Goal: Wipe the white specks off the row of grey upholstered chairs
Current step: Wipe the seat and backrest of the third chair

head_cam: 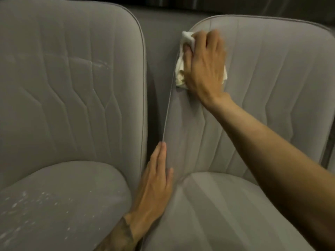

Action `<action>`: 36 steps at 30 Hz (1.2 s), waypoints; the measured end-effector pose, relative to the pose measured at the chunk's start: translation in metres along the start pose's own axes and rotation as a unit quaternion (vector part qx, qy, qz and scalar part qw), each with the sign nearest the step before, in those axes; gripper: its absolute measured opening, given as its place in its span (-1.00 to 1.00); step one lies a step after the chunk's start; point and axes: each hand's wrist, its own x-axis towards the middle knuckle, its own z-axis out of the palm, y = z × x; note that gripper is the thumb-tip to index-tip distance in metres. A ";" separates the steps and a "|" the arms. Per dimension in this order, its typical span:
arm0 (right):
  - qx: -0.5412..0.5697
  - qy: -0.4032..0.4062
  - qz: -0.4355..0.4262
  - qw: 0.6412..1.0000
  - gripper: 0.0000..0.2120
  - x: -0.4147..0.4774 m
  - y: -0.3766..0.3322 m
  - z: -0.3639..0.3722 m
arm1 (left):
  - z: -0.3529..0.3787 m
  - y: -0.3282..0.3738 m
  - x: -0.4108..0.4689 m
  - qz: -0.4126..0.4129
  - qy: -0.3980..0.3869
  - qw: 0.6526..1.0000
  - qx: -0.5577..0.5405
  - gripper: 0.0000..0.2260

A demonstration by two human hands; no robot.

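Left grey chair (72,87) has white specks (36,201) across its seat's front left and a few on its backrest. Left hand (155,180), fingers straight and together, lies flat against the right chair (272,87) at its backrest's lower left edge. Right hand (204,64) grips a crumpled white cloth (181,75), pressing it on that backrest's upper left corner

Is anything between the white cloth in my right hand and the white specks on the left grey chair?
Nothing visible. Only the gap between chairs separates the crumpled white cloth from the white specks on the left grey upholstered chair; the left hand rests lower down.
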 end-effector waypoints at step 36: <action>0.139 -0.223 -0.069 0.962 -0.79 -0.232 -0.008 -0.023 | -0.013 -0.021 -0.088 0.035 -0.082 0.981 0.170 -0.68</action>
